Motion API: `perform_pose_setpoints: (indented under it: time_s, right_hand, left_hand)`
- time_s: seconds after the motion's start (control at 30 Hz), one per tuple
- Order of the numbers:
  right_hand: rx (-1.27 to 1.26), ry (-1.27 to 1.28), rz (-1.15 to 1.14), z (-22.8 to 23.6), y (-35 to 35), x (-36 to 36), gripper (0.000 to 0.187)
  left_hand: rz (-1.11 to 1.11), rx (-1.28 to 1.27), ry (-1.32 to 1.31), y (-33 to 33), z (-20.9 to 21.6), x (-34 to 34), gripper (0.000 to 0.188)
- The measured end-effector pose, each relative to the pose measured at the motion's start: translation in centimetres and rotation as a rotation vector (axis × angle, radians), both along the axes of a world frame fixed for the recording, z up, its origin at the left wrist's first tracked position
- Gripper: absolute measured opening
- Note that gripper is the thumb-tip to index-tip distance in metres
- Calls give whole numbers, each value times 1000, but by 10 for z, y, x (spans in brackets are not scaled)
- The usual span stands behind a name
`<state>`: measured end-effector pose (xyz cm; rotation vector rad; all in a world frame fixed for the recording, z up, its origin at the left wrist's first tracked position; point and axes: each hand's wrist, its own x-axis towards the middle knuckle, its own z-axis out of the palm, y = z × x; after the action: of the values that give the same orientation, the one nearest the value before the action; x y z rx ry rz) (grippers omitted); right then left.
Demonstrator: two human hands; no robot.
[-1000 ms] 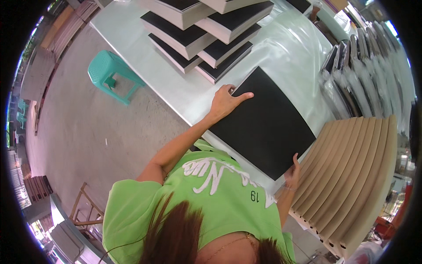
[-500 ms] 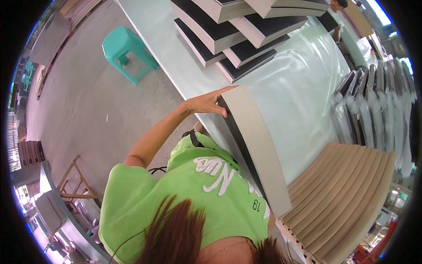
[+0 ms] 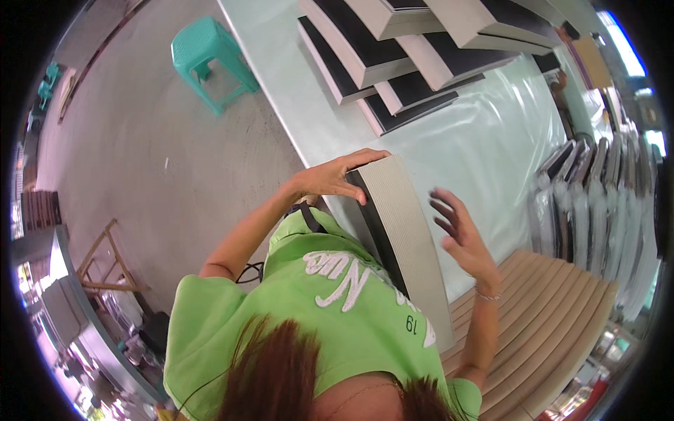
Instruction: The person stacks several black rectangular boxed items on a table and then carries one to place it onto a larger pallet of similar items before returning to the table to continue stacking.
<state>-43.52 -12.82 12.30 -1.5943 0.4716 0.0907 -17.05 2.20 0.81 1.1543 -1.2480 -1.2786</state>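
Note:
A thick block of pale grey stacked sheets with a black face [image 3: 414, 238] stands on edge close against my body, at the near edge of the white-covered table [image 3: 491, 133]. My left hand [image 3: 333, 177] grips its far end, thumb on the black side and fingers over the top. To the right of the block, my right hand [image 3: 467, 242] hovers with fingers apart and nothing in it. The fingertips of that hand look dark. Further up the table, several similar black-faced blocks [image 3: 365, 31] lie piled crosswise.
Tan curved padded pieces [image 3: 533, 309] are stacked at the near right. Beyond them stands a row of plastic-wrapped panels [image 3: 597, 210]. On the floor at left are a green plastic stool [image 3: 200, 49] and a wooden frame [image 3: 112, 259]. Another person [image 3: 558, 81] is partly visible at the far right.
My right hand has come into view beside the block, fingers spread. My left hand keeps its grip on the far end. The view has shifted slightly.

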Motion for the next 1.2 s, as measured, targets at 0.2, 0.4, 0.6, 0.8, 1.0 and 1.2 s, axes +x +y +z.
perform_pose_setpoints:
  time_s: [0.2,0.4,0.6,0.8,1.0,1.2]
  right_hand:
    - [-168,-50,80,-15,24,62,100]
    - [5,-7,-10,-14,30,65,100]
    - [33,-9,-23,-13,31,66,100]
    - [-8,-16,-12,-17,30,64,101]
    - [-1,-16,-14,-15,31,65,101]
    - [-28,-34,-5,-18,31,64,103]
  left_hand:
    - [483,-246,-470,39,52,-19,91]
    - [411,-142,-1018,63,73,-55,81]
    - [427,-68,-1002,72,64,-63,78]
    - [431,-37,-1000,78,64,-65,75]
    - [450,-42,-1006,82,64,-68,76]
    - [469,-47,-1024,83,61,-70,76]
